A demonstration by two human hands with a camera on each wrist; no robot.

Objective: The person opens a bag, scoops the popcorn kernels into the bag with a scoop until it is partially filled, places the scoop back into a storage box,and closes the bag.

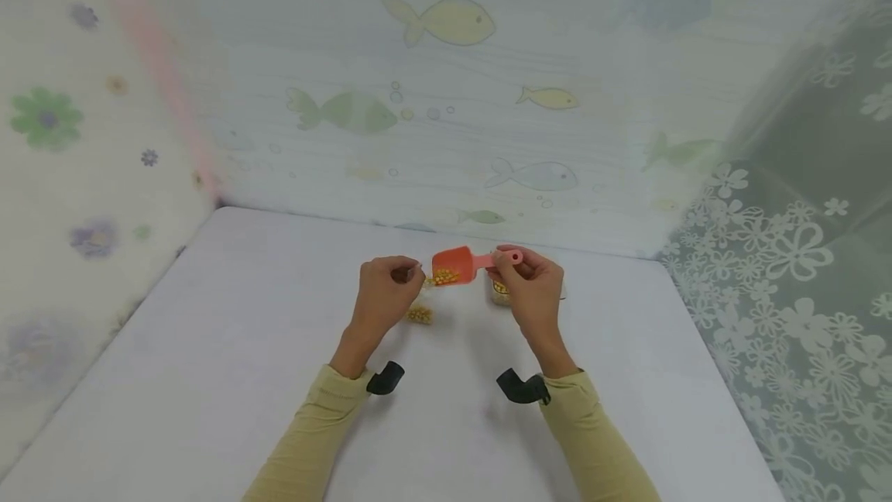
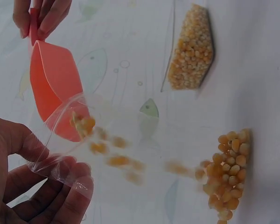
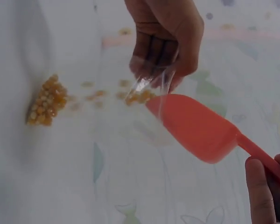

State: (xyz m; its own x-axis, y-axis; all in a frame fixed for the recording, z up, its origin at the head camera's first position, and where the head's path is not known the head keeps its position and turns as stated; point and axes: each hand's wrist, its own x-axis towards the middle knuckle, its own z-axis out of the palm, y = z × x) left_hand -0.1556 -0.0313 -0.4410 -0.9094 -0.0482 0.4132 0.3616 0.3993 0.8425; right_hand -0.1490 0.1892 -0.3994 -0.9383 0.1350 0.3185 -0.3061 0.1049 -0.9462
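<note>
Clearly, a Slack Bag Mouth Is the Weak Point

The left hand [image 1: 386, 293] pinches the rim of a clear plastic bag [image 2: 60, 170] between thumb and fingers, while the right hand [image 1: 533, 277] pinches the handle of an orange-pink scoop [image 1: 453, 258]. The scoop's lip sits at the bag's mouth, tilted toward it, and blurred kernels [image 2: 119, 161] are dropping to a heap of kernels [image 2: 228, 170] at the bag's bottom.

Spilling looks the likeliest trouble. Only one hand holds the thin film, so the mouth could fold or sag away from the lip, scattering kernels over the surface [image 1: 244, 378]. A steeper, sudden tilt might send the remaining load out in one rush, or the lip could snag the rim and tug it from the fingers. Whether the bag rests on the surface or hangs cannot be told; if it hangs, added weight would strain that pinch. Nearby, a second batch of kernels [image 2: 191, 53] could be knocked by the right wrist.
</note>
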